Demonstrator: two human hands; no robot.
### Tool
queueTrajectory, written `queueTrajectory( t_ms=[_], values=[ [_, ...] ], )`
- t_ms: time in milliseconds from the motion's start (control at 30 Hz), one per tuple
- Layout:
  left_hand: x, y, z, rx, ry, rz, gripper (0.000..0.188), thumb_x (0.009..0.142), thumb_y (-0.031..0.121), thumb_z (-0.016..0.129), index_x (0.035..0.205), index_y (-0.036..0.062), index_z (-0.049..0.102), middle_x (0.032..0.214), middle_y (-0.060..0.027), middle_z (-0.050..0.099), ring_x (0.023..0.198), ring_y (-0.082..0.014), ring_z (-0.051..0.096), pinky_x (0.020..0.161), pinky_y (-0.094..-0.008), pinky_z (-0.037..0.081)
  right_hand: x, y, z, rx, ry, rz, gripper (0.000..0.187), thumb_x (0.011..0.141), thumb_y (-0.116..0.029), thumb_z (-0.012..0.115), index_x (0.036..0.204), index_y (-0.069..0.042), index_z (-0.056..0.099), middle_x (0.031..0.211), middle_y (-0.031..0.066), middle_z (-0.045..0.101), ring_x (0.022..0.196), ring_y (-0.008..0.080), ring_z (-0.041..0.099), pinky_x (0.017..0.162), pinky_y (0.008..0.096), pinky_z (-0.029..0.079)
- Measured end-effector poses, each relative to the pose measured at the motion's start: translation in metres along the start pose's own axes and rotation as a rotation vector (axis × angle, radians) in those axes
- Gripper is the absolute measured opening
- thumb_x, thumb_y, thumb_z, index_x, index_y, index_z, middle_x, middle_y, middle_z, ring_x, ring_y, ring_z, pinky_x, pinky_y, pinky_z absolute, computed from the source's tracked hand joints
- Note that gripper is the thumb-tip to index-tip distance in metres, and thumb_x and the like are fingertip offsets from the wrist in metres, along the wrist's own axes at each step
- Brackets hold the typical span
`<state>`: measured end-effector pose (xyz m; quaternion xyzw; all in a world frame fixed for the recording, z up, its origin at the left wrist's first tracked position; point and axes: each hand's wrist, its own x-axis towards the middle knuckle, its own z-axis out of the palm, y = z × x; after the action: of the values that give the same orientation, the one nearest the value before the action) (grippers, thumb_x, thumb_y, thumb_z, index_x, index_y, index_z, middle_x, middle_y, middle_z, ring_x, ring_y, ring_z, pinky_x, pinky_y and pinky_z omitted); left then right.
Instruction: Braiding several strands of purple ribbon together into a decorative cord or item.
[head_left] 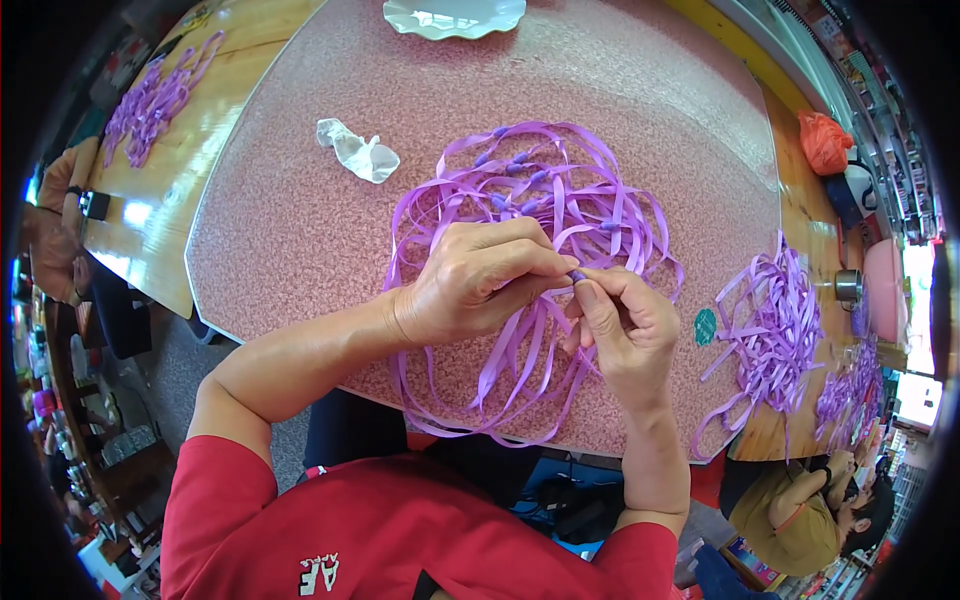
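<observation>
My left hand and my right hand meet over the pile, fingertips closed on a small dark purple connector piece between them. Thumb and forefinger of each hand pinch it from opposite sides. Beneath and around my hands lies a loose heap of purple ribbon lanyards, looped over one another. Several darker purple pieces like the pinched one show on the loops in the far part of the heap. Some ribbons hang over the near table edge. How the pinched piece joins its ribbon is hidden by my fingers.
A crumpled white translucent bag lies left of the heap, and a white scalloped dish at the far edge. More ribbons are piled at right, near a green round piece. People sit at both sides of the pink-topped table.
</observation>
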<state>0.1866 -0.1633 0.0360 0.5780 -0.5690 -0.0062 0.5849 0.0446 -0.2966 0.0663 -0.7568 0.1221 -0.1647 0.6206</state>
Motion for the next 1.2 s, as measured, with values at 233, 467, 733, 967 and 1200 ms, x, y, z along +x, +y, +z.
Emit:
queueTrajectory(
  t_ms=[233, 467, 733, 967, 1200],
  values=[
    [0.0, -0.004, -0.004, 0.134, -0.081, 0.185, 0.02, 0.076, 0.002, 0.071, 0.095, 0.0032, 0.064, 0.075, -0.0073, 0.059, 0.061, -0.0222, 0.062, 0.049, -0.0328, 0.046, 0.007, -0.002, -0.015, -0.095, -0.155, -0.079, 0.012, 0.093, -0.005, 0.06, 0.098, 0.004, 0.065, 0.071, 0.0057, 0.062, 0.052, 0.0097, 0.059, 0.046, 0.0212, 0.045],
    [0.005, -0.001, -0.011, 0.029, -0.186, 0.139, 0.028, 0.073, -0.001, 0.074, 0.098, 0.0033, 0.062, 0.079, -0.0099, 0.062, 0.063, -0.0235, 0.063, 0.049, -0.0317, 0.048, 0.005, 0.003, -0.013, 0.174, -0.207, 0.152, 0.021, 0.096, -0.015, 0.058, 0.102, 0.005, 0.064, 0.072, 0.0064, 0.062, 0.053, 0.0082, 0.054, 0.046, 0.0213, 0.047],
    [0.003, 0.001, -0.008, 0.045, -0.128, 0.027, 0.028, 0.073, -0.003, 0.074, 0.096, 0.003, 0.06, 0.081, -0.0102, 0.06, 0.068, -0.0229, 0.063, 0.052, -0.031, 0.048, 0.003, 0.004, -0.002, 0.284, -0.109, 0.181, 0.021, 0.097, -0.014, 0.057, 0.106, 0.005, 0.062, 0.078, 0.0082, 0.062, 0.058, 0.0079, 0.054, 0.046, 0.0231, 0.05],
    [0.005, 0.003, -0.007, -0.069, -0.1, -0.03, 0.025, 0.076, -0.004, 0.073, 0.099, 0.0018, 0.064, 0.083, -0.0098, 0.062, 0.072, -0.0213, 0.063, 0.058, -0.0302, 0.049, 0.002, 0.001, -0.003, 0.37, -0.065, 0.222, 0.016, 0.096, -0.01, 0.057, 0.101, 0.003, 0.062, 0.076, 0.0081, 0.061, 0.058, 0.0068, 0.052, 0.046, 0.0223, 0.05],
    [0.002, -0.001, -0.005, -0.12, -0.068, -0.081, 0.022, 0.076, -0.004, 0.074, 0.095, 0.0017, 0.066, 0.082, -0.009, 0.064, 0.074, -0.0204, 0.063, 0.06, -0.0296, 0.049, 0.0, 0.003, -0.001, 0.28, -0.042, 0.124, 0.016, 0.096, -0.009, 0.057, 0.103, 0.004, 0.061, 0.077, 0.0081, 0.061, 0.058, 0.0065, 0.052, 0.047, 0.0226, 0.051]
  ],
)
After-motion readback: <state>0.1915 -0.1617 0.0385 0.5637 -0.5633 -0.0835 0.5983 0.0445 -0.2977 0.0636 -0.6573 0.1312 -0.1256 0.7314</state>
